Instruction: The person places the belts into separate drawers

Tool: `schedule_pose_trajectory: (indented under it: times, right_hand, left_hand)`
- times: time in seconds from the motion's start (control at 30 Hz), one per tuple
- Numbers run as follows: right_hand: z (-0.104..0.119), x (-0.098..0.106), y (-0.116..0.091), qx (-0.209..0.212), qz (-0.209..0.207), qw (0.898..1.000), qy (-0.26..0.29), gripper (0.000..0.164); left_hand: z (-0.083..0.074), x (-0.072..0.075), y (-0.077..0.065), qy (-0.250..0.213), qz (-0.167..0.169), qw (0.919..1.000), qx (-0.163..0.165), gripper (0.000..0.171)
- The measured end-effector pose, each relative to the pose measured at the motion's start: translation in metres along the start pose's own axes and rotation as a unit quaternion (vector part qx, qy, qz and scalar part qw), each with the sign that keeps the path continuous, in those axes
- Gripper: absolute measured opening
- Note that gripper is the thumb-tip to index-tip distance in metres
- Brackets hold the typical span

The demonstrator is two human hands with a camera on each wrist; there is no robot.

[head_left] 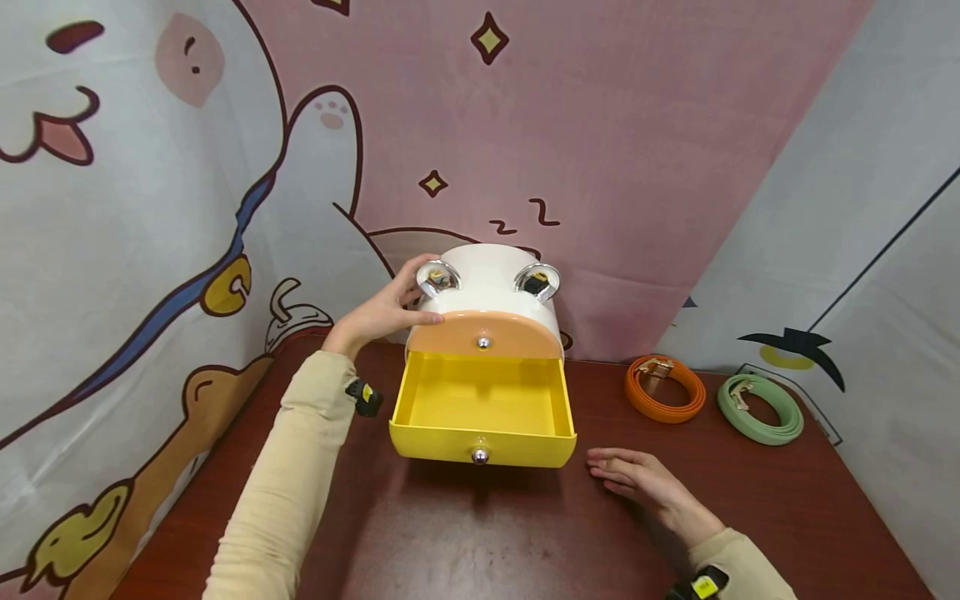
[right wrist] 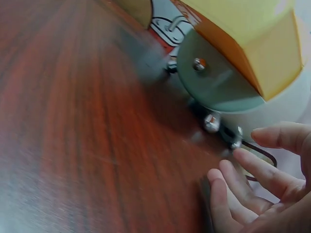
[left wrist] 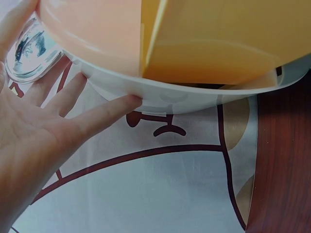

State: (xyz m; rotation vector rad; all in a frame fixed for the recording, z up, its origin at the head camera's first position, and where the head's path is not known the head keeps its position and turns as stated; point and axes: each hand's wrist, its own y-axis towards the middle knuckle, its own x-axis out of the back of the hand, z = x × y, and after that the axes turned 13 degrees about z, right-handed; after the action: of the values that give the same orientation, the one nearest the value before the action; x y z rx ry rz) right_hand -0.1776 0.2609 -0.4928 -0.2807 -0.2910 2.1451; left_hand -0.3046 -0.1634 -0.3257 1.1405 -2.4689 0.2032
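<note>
A white animal-shaped drawer cabinet (head_left: 486,279) with two silver ears stands against the back cloth. Its yellow drawer (head_left: 483,448) is pulled far out, bare inside, with a silver knob. Above it the peach drawer (head_left: 510,332) is closed; a green drawer front (right wrist: 214,82) shows underneath. My left hand (head_left: 382,312) touches the cabinet's left side by an ear, thumb in front, other fingers spread along the side. My right hand (head_left: 648,487) hangs apart over the table, right of the yellow drawer, holding nothing, its fingers loosely bent.
An orange coiled belt (head_left: 675,411) and a green coiled belt (head_left: 783,429) lie on the right of the dark red wooden table (head_left: 465,542). Printed cartoon cloth (head_left: 637,167) hangs close behind and at both sides. Silver ball feet (right wrist: 212,123) hold the cabinet up.
</note>
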Motion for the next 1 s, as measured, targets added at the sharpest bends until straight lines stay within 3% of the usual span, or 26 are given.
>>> schedule_pose_trajectory:
  times: [0.3, 0.57, 0.8, 1.0]
  right_hand:
    - [0.005, 0.021, -0.001, -0.002, -0.06, 0.997, 0.041, 0.057]
    - [0.006, 0.043, -0.001, 0.023, -0.074, 0.995, 0.07, 0.056]
    - [0.007, 0.061, -0.008, 0.055, -0.061, 0.99, 0.115, 0.042]
    - [0.009, 0.07, -0.013, 0.076, -0.109, 0.975, 0.179, 0.021]
  left_hand:
    - [-0.001, 0.001, 0.002, 0.006, 0.008, 0.9999, -0.008, 0.09]
    - [0.0, 0.0, 0.002, 0.002, 0.01, 0.9999, -0.013, 0.088]
    - [0.0, 0.001, 0.001, -0.01, 0.018, 0.9995, -0.024, 0.089]
    - [-0.001, 0.001, 0.001, -0.013, 0.016, 0.9997, -0.016, 0.089]
